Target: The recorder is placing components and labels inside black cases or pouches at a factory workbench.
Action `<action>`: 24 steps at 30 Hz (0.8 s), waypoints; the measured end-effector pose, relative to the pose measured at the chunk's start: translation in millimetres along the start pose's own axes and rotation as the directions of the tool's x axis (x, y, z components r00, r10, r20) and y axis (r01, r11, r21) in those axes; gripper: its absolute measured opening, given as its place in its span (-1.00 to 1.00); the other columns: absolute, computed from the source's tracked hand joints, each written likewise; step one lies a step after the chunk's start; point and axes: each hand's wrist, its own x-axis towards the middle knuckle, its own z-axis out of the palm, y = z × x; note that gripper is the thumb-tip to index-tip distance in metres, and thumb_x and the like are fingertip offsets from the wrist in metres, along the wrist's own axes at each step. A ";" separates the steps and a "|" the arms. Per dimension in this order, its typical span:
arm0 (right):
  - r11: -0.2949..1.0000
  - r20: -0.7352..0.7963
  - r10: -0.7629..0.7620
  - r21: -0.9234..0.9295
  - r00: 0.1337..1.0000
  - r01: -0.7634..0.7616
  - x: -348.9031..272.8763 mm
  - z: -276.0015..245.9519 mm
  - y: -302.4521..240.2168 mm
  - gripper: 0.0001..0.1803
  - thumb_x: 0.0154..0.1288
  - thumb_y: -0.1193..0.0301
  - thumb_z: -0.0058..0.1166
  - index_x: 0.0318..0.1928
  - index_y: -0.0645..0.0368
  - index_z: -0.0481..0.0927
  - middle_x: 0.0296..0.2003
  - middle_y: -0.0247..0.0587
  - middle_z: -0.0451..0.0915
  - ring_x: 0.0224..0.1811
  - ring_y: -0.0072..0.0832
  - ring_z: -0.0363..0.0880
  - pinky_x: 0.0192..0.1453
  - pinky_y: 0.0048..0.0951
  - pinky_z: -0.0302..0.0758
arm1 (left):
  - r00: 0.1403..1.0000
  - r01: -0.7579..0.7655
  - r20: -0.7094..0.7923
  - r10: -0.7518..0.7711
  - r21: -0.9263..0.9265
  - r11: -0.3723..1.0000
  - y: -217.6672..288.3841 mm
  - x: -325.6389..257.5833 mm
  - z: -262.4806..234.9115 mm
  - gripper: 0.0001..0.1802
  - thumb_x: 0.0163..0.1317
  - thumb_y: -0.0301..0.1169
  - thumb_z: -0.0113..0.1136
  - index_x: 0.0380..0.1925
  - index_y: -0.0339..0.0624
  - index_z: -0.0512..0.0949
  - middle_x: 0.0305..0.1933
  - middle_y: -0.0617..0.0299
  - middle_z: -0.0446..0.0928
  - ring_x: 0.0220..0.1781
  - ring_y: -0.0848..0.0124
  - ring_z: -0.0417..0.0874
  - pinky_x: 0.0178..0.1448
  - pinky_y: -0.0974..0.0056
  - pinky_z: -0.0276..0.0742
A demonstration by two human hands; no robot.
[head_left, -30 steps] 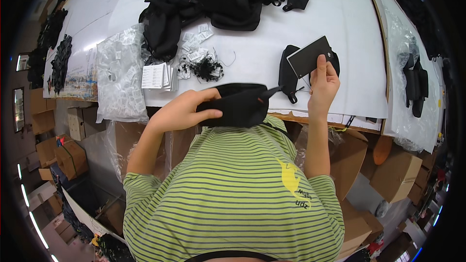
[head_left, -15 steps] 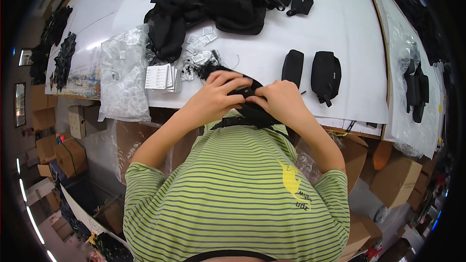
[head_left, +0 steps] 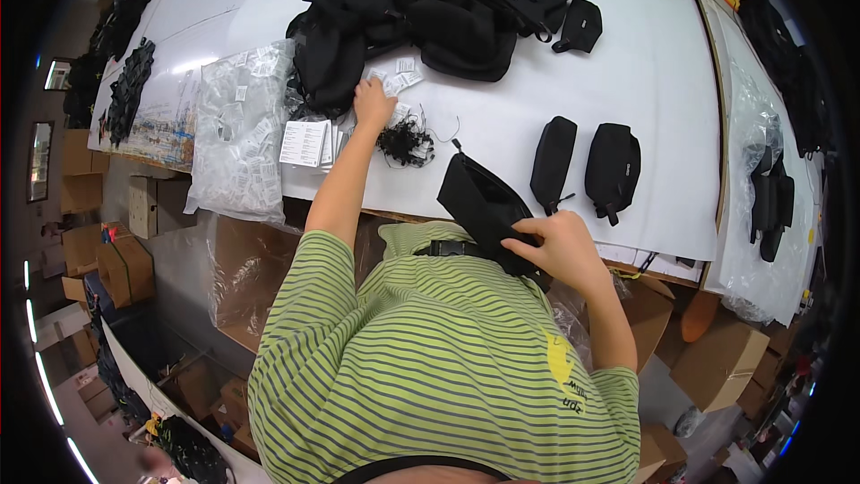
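Observation:
My left hand reaches out over the small white packets by the pile. Its thumb and forefinger look apart, and no held thing shows in it. My right hand grips the near edge of a black zip pouch. The pouch's mouth gapes toward the table, and its near end lies against my waist. Close to my left wrist is a tangle of thin black strings. A stack of white printed cards stands to the left of that.
A big heap of black pouches covers the table's far middle. Two more black pouches lie at the right. A clear plastic bag of white packets sits at the left. Cardboard boxes stand below the table edge.
My left hand has let go of the pouch and moved forward and left to the white packets. My right hand still holds the pouch, now lower and farther right, its mouth showing.

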 end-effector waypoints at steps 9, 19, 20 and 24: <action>0.968 -0.184 -0.116 -0.243 0.976 0.070 22.2 2.5 24.3 -0.83 0.03 0.25 0.21 -0.44 0.06 0.67 -0.74 -0.15 0.49 -0.66 -0.21 0.49 -0.54 -0.30 0.40 | 1.000 -0.019 -0.026 0.006 -0.540 0.842 35.8 13.5 -77.5 -0.73 -0.02 -0.35 0.32 -0.42 -0.30 0.51 -0.39 0.10 0.55 -0.29 0.13 0.57 -0.20 0.17 0.44; 0.899 -0.149 -0.236 -0.408 0.960 0.158 58.8 -0.6 20.8 -0.84 0.05 0.27 0.18 -0.53 0.07 0.60 -0.77 -0.21 0.45 -0.70 -0.26 0.46 -0.56 -0.32 0.35 | 0.700 -0.520 0.028 0.714 -0.665 0.536 100.4 -15.3 -181.4 -0.86 0.05 -0.40 0.26 -0.38 -0.18 0.60 -0.32 0.19 0.53 -0.26 0.29 0.48 -0.11 0.31 0.38; 0.900 -0.144 -0.219 -0.412 0.965 0.143 58.0 -1.9 19.7 -0.84 0.03 0.27 0.20 -0.44 0.06 0.67 -0.74 -0.18 0.47 -0.68 -0.27 0.47 -0.54 -0.33 0.36 | 0.797 -0.545 -0.100 0.595 -0.542 0.640 86.4 -6.2 -174.4 -0.79 0.08 -0.39 0.25 -0.26 -0.19 0.57 -0.24 0.15 0.51 -0.19 0.28 0.47 -0.05 0.30 0.37; 0.954 -0.287 -0.235 -0.252 0.929 0.163 54.5 -5.9 14.9 -0.83 0.02 0.28 0.23 -0.40 0.09 0.67 -0.75 -0.17 0.46 -0.71 -0.30 0.44 -0.57 -0.36 0.34 | 0.969 -0.205 -0.247 0.024 -0.741 0.640 63.1 -25.1 -134.0 -0.51 0.17 -0.32 0.21 0.08 -0.22 0.36 0.02 0.07 0.39 -0.01 0.25 0.43 0.11 0.25 0.32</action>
